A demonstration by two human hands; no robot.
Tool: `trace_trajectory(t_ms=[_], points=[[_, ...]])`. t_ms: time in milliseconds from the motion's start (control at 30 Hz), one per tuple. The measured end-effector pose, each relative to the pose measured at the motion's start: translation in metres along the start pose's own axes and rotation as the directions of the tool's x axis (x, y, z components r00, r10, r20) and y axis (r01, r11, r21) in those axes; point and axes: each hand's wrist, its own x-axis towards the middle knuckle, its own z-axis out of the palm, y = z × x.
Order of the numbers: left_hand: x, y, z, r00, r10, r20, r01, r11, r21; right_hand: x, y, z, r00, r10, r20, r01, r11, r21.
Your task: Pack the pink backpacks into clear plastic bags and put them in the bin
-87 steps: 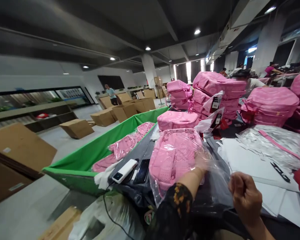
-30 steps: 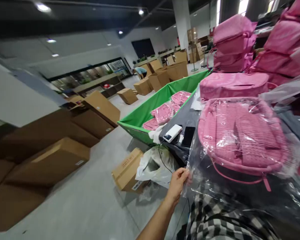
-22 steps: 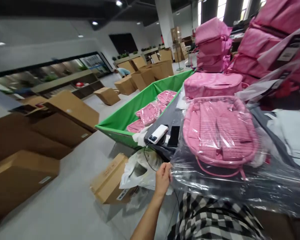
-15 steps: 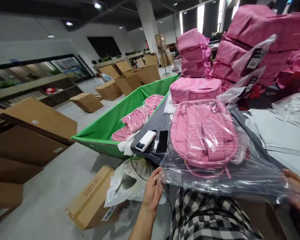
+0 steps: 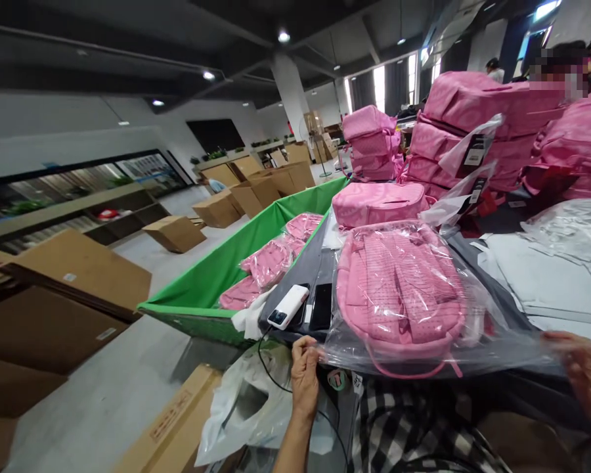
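On the table (image 5: 312, 259), a clear plastic bag (image 5: 490, 358) enclosed most of a pink backpack (image 5: 401, 289), which lay flat with its shoulder straps upward. The left hand (image 5: 305, 368) pinched one end of the film's near edge; the right hand (image 5: 582, 368), slightly blurred, gripped the other. Good handling, it seemed, called for level, even tension, without a hard tug on thin film, and for minding the strap loop (image 5: 408, 372) at that edge; whether it lay inside was hard to tell.

Left of the table stood a green bin (image 5: 197, 289) holding wrapped pink bags (image 5: 270, 259). Stacked backpacks (image 5: 487, 125) closed off the far right, and white sheets (image 5: 546, 272) lay beyond the right hand. A white carrier bag (image 5: 226, 427) crowded the left forearm. A black phone (image 5: 321, 305) and a white power bank (image 5: 289, 305) sat just beside the film, and a cable (image 5: 274, 383) looped near the left hand, easily snagged.
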Motion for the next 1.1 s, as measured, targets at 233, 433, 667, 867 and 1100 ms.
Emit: trace_trajectory(t_ms=[233, 433, 667, 867, 1100], points=[[0.022, -0.006, 0.02, 0.987, -0.047, -0.156, 0.069, 0.987, 0.142, -0.006, -0.035, 0.036, 0.99, 0.133, -0.039, -0.126, 0.98, 0.151], [-0.012, 0.077, 0.028, 0.873, 0.484, -0.065, -0.43, 0.825, 0.367, -0.01, -0.039, 0.038, 0.999, 0.035, -0.011, -0.032, 0.979, 0.204], [-0.044, 0.117, 0.083, 0.592, 0.601, 0.537, -0.803, 0.492, 0.336, -0.009, -0.036, 0.036, 0.998, 0.027, -0.048, -0.016, 0.976, 0.216], [-0.035, 0.1, 0.08, 0.68, 0.535, 0.502, -0.733, 0.493, 0.468, -0.007, -0.032, 0.037, 0.998, 0.023, -0.053, -0.011, 0.978, 0.208], [-0.026, 0.109, 0.067, 0.602, 0.495, 0.627, -0.793, 0.467, 0.393, -0.006, -0.03, 0.038, 0.996, 0.078, -0.046, -0.064, 0.968, 0.243]])
